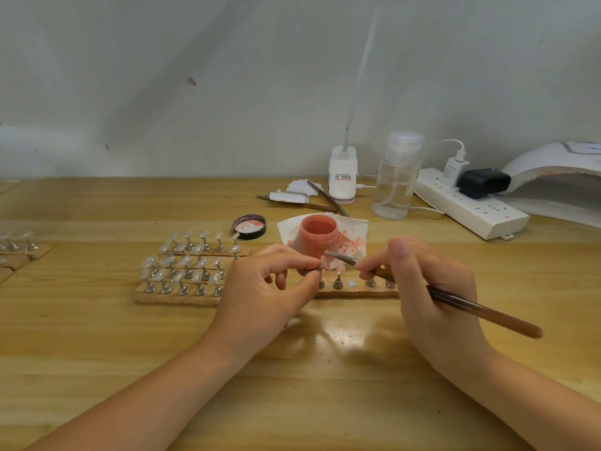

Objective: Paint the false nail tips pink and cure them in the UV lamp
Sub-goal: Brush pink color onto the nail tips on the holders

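- Hands first: the left hand (276, 281) pinches a small metal stand with a pale pink false nail tip (324, 262) on top, fingers curled tight; the right hand (422, 281) grips a long brown wooden brush (481, 309) like a pen, bristles touching the tip.
- Tip looks featherlight, thin and probably flexible, and slick when wet, so hold the stand, never the painted face.
- Just beyond, cork holder strips (177, 296) carry rows of clear unpainted tips (182, 262).
- Behind, the open pink polish jar (317, 234) sits on stained tissue.
- Far right, the white domed UV lamp (559, 177) waits.
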### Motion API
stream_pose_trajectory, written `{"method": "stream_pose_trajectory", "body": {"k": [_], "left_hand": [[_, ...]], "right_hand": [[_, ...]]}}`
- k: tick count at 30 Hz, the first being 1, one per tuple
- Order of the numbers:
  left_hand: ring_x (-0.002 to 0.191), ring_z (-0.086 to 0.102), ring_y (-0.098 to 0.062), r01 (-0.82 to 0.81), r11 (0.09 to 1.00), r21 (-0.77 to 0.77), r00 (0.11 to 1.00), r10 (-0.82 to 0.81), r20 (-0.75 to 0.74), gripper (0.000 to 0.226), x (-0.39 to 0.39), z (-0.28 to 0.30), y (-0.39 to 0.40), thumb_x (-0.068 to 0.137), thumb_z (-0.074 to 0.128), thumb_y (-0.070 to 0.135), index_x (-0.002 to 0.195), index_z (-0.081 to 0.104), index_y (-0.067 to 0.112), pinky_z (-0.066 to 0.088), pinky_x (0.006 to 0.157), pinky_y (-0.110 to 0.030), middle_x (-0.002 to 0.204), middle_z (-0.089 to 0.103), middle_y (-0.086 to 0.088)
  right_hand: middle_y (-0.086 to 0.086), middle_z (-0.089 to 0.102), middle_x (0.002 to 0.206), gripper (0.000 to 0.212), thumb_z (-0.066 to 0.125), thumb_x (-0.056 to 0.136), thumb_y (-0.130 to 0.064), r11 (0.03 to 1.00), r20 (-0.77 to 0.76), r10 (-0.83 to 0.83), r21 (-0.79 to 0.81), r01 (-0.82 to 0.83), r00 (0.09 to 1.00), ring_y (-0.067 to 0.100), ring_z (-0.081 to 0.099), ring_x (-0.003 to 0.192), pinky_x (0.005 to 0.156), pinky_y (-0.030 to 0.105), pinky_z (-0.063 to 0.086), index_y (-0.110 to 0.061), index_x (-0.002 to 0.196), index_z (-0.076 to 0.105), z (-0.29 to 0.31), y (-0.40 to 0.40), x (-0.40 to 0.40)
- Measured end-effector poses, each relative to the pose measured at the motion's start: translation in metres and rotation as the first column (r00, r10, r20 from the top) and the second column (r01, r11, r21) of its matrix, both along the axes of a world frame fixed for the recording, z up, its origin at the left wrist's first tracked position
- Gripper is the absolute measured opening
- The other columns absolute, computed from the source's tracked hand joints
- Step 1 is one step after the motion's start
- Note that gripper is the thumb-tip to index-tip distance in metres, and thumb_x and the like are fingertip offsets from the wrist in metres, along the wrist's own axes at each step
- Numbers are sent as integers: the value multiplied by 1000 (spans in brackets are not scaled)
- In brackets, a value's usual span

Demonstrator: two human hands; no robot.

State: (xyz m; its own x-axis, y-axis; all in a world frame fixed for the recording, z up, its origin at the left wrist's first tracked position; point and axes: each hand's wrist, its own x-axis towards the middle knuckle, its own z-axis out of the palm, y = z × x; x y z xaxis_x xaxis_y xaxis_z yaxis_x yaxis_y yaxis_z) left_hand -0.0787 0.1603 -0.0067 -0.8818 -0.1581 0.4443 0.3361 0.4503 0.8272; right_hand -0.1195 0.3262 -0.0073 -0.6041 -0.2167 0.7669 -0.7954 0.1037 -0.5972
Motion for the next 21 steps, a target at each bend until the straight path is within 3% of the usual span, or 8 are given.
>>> {"method": "stream_pose_trajectory", "body": {"k": [4,8,13,19,21], "left_hand": [[57,40,-5,4,1000,15,1000,-4,-5,22,-1,0,0,71,72,11,73,72,33,36,56,-24,74,66,11],[56,40,-6,3,1000,12,1000,-3,2,21,-2,-1,0,72,72,7,75,73,28,36,56,-20,75,66,11],[55,39,-5,-3,1000,2,1000,3,-2,28,-1,-1,0,72,73,5,74,72,32,36,55,-19,75,66,12],[56,40,-7,2,1000,14,1000,-2,0,26,-1,0,0,71,72,8,74,72,33,36,55,-23,74,66,13],[56,40,-7,2,1000,14,1000,-2,1,25,-1,0,0,72,72,9,74,72,33,37,55,-24,74,66,12]], "right_hand": [[-6,63,62,43,38,94,-32,999,13,51,-11,-51,999,5,59,62,61,18,44,-16,68,67,-1,2,-2],[-3,61,58,48,34,92,-25,986,79,111,-137,-100,991,7,57,54,54,17,45,-12,58,65,0,6,-2],[-4,65,68,35,37,93,-24,1000,9,2,-8,-2,1000,7,60,67,63,21,46,-19,75,67,1,-1,-2],[-7,60,56,46,34,92,-23,992,49,73,-103,-68,996,6,58,56,58,18,44,-17,59,65,1,3,0],[-4,61,59,42,33,92,-22,994,27,55,-92,-53,998,8,58,60,60,19,44,-18,64,65,2,3,1]]}}
